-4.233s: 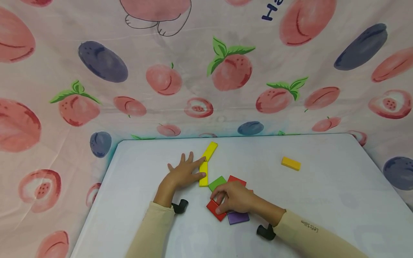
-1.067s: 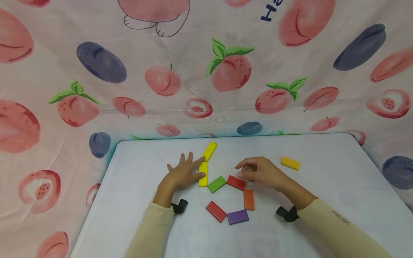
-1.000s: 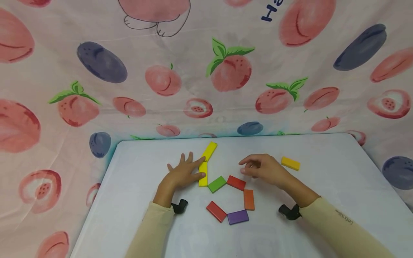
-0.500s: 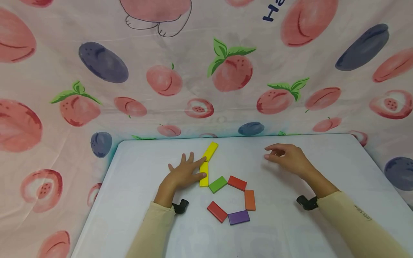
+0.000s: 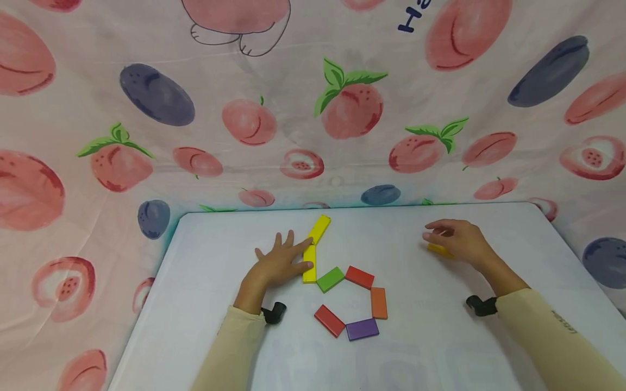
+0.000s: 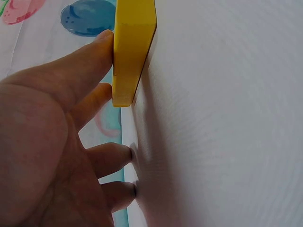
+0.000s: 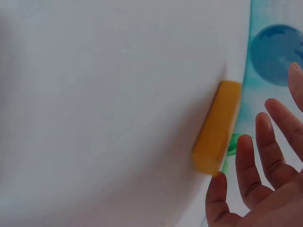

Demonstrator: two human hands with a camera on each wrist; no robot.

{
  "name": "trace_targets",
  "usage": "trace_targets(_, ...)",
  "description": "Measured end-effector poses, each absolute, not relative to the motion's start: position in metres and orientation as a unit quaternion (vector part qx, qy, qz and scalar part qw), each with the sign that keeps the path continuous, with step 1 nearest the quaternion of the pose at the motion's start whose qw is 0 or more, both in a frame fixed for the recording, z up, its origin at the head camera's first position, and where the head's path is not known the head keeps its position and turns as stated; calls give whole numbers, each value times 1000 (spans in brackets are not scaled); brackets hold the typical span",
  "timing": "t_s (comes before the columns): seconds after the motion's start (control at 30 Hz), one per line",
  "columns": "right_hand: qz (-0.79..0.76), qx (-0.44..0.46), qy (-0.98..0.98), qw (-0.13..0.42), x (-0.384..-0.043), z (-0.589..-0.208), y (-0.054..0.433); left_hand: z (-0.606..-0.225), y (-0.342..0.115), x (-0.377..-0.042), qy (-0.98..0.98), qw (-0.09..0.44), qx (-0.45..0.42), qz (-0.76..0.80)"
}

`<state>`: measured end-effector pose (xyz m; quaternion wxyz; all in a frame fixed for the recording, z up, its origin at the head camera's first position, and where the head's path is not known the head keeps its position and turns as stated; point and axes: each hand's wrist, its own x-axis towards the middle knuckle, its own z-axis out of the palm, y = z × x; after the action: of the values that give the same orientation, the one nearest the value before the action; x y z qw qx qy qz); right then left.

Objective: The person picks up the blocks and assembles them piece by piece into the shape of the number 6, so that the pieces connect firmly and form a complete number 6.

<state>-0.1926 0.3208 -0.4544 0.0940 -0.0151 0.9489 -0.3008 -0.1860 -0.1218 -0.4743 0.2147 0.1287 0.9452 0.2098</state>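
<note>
My left hand (image 5: 277, 264) has its fingers spread, with thumb and index finger touching two yellow blocks: a near one (image 5: 309, 274) and a far one (image 5: 321, 227), laid end to end at an angle. In the left wrist view a yellow block (image 6: 135, 42) stands against the fingertips. Over at the right, my right hand (image 5: 464, 241) hovers above an amber-yellow block (image 5: 440, 250), partly hiding it. The right wrist view shows that amber block (image 7: 218, 127) lying beside the loosely bent fingers, not gripped.
A broken ring of blocks lies mid-table: green (image 5: 330, 279), red (image 5: 359, 277), orange (image 5: 379, 303), purple (image 5: 362, 329) and another red block (image 5: 329, 321). Behind the white table (image 5: 220, 239) hangs a fruit-patterned cloth (image 5: 337, 179).
My right hand has left the lower red block, passed over the upper red one and moved right to the amber-yellow block. The left hand has stayed on the yellow blocks.
</note>
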Motion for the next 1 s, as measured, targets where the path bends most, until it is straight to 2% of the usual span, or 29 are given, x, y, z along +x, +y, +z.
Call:
trace_targets(0.37,-303,3,945,128,-194,-465,338,-473,-122,-185,946,213,127,209)
trace_targets(0.67,-308,16,935,177,-199,-468,346,-474,-121,-185,946,213,129,208)
trace_targets(1.0,-307,-6,936,172,-202,-471,348,-475,-122,-186,946,212,127,209)
